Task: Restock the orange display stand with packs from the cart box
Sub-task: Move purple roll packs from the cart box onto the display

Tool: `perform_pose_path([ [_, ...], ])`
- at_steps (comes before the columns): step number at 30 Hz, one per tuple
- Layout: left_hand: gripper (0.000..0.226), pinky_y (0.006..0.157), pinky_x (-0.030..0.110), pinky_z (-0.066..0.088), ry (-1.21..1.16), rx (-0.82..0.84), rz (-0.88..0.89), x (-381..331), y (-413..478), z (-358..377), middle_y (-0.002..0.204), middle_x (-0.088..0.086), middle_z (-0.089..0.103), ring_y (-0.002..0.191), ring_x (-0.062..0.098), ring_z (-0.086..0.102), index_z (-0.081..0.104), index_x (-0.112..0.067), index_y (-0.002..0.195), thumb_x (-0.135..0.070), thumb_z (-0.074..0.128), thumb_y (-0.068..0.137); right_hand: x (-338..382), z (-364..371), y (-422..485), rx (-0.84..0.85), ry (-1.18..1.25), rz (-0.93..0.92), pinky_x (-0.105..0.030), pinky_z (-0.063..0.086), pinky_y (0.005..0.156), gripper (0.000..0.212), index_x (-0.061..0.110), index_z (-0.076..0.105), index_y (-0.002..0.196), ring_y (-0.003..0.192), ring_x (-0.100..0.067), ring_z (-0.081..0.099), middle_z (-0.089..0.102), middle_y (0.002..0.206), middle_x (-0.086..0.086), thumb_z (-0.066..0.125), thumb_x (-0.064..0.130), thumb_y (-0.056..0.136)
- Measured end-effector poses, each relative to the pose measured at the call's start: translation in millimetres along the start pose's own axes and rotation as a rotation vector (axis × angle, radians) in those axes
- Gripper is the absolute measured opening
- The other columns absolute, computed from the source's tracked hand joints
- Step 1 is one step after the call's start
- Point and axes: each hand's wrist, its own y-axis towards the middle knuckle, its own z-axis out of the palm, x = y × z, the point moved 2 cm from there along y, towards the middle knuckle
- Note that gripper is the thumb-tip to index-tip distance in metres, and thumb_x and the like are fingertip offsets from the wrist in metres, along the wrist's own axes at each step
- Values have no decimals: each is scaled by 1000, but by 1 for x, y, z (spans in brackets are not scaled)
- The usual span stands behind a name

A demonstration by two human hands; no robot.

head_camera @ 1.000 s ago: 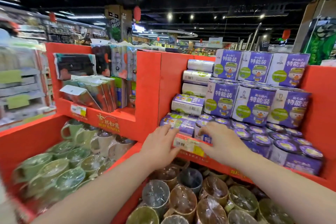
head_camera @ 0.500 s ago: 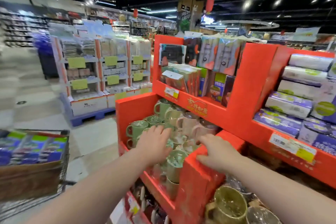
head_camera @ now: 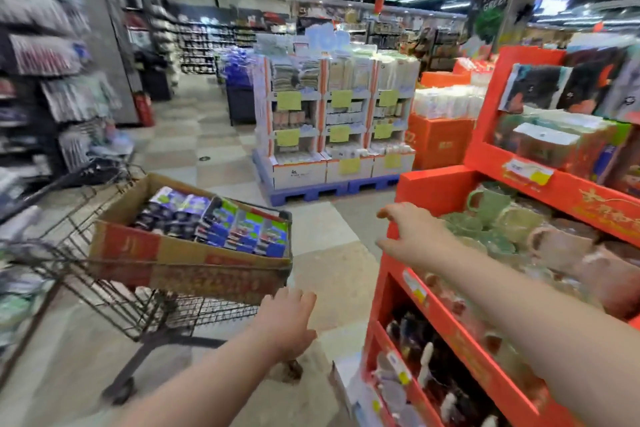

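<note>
A brown cardboard box [head_camera: 145, 255] sits in a wire shopping cart [head_camera: 104, 291] at the left, filled with several purple and blue packs [head_camera: 221, 222]. The orange display stand [head_camera: 446, 191] fills the right side, with mugs on its near shelf. My left hand [head_camera: 289, 322] reaches out below the box's near right corner, fingers spread, holding nothing. My right hand [head_camera: 412, 236] hovers by the stand's left front corner, fingers relaxed and empty. The whole view is blurred by motion.
Green and pink mugs [head_camera: 502, 222] crowd the stand's shelf. A white product display on a blue pallet [head_camera: 332, 135] stands across the aisle, with an orange box stack [head_camera: 440, 139] beside it. Hanging goods racks [head_camera: 52, 80] line the left. Tiled floor lies between cart and stand.
My view has swung left from the stand's purple packs to the cart. Both hands left the shelf edge; the left now reaches toward the cart box, the right trails by the stand's corner.
</note>
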Motion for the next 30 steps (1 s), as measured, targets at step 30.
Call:
perform_pose_path([
  [30,64,111,42,34,-107,-16,-377,255,166,-30,151,5,35,138,25,31,23,-19,150,-44,47,95,96,261,228,639,-8,-276,-33,42,96,40,25,48,128,125,-22,47,50,134,-1,50,30,88],
])
